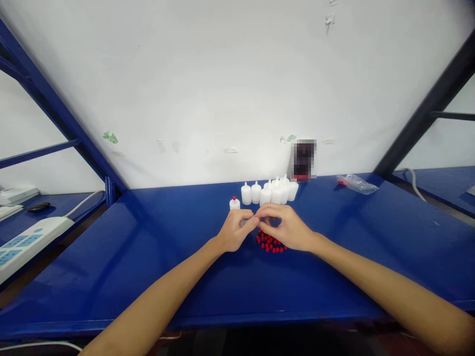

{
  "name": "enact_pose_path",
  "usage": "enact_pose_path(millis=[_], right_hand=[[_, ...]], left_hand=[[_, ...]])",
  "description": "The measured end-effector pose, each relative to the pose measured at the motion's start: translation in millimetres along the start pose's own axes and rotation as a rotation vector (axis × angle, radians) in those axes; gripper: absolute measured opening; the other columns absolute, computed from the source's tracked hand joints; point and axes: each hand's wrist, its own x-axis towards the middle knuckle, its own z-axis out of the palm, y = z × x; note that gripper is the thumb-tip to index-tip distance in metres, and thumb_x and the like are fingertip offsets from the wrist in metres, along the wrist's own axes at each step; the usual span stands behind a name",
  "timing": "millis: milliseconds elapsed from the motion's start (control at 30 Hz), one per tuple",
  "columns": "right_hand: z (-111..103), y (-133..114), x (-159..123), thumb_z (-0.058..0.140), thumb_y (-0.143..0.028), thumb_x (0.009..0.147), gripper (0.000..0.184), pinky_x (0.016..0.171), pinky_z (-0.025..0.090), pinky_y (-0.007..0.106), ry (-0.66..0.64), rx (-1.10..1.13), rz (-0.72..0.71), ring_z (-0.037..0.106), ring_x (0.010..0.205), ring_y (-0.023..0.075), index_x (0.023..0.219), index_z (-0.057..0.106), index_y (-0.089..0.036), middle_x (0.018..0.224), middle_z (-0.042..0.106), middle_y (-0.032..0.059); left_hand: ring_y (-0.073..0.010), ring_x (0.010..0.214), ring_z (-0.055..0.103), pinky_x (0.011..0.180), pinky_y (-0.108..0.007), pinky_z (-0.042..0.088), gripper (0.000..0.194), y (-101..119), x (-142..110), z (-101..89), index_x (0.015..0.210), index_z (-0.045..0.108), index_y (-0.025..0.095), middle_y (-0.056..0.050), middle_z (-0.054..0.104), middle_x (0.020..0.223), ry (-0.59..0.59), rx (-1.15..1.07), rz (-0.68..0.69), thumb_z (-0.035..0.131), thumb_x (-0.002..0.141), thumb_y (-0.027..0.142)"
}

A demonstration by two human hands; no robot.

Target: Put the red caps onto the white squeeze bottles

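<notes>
My left hand [237, 230] is closed, thumb and fingers pressed together. A small pale patch shows between its thumb and forefinger, but what it belongs to is hidden. My right hand [287, 228] is in a pinch, its fingertips meeting those of my left hand. Whatever the pinch holds is too small to make out. Just behind my left hand stands a white dropper bottle [234, 203] with a red tip cap. Loose red caps [270, 243] lie scattered on the table below my right hand. Beyond both hands, several white bottles [275, 193] with bare nozzles stand upright in a group.
The blue table [156, 237] runs up to a white wall. A pixelated dark object [304, 159] leans there behind the bottles. At the back right lies a clear plastic bag [356, 183] with something red inside. A power strip [35, 242] sits at far left; blue frame posts flank both sides.
</notes>
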Motion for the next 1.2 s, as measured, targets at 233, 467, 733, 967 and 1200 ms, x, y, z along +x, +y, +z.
enact_pose_path(millis=[233, 467, 733, 967, 1200], right_hand=[[7.9, -6.4, -0.5, 0.059, -0.018, 0.087, 0.012, 0.057, 0.049, 0.025, 0.026, -0.006, -0.036, 0.056, 0.061, 0.0100, 0.092, 0.070, -0.020, 0.089, 0.065, 0.0044], [4.5, -1.8, -1.2, 0.060, -0.024, 0.089, 0.009, 0.056, 0.048, 0.026, 0.146, -0.054, -0.046, 0.053, 0.056, 0.0088, 0.090, 0.068, -0.020, 0.088, 0.066, 0.0042], [-5.0, 11.6, -0.8, 0.057, -0.028, 0.091, 0.013, 0.057, 0.049, 0.027, 0.153, -0.139, -0.028, 0.054, 0.056, 0.0096, 0.089, 0.067, -0.020, 0.090, 0.067, 0.0054], [-6.1, 13.8, -1.7, 0.056, -0.025, 0.092, 0.012, 0.058, 0.049, 0.027, 0.128, -0.172, -0.037, 0.055, 0.059, 0.0107, 0.091, 0.067, -0.020, 0.090, 0.066, 0.0056], [-5.4, 14.5, -2.7, 0.055, -0.028, 0.093, 0.015, 0.060, 0.049, 0.028, 0.091, -0.188, -0.044, 0.055, 0.060, 0.0116, 0.093, 0.068, -0.021, 0.090, 0.067, 0.0055]], left_hand=[[-0.0078, 0.053, 0.029, 0.052, -0.026, 0.022, 0.044, 1.7, -1.5, 1.4, 0.056, 0.041, 0.015, 0.003, 0.031, 0.054, 0.011, -0.001, 0.029, 0.043, 0.092, 0.042], [-0.0082, 0.049, 0.030, 0.052, -0.026, 0.025, 0.042, -1.8, -0.5, -10.9, 0.051, 0.037, 0.017, 0.003, 0.032, 0.049, 0.175, 0.059, 0.039, 0.044, 0.087, 0.037], [-0.0104, 0.057, 0.046, 0.056, -0.025, 0.039, 0.026, -15.8, 7.2, -45.5, 0.077, 0.050, 0.018, -0.001, 0.056, 0.073, 0.496, -0.068, -0.016, 0.040, 0.091, 0.037], [-0.0056, 0.054, 0.047, 0.047, -0.021, 0.038, 0.031, -18.7, 12.3, -50.5, 0.098, 0.066, 0.017, -0.005, 0.062, 0.095, 0.459, 0.014, -0.087, 0.053, 0.092, 0.044], [-0.0085, 0.066, 0.056, 0.055, -0.021, 0.044, 0.033, -21.9, 17.3, -45.0, 0.107, 0.071, 0.020, -0.008, 0.065, 0.111, 0.480, -0.001, -0.043, 0.060, 0.089, 0.044]])
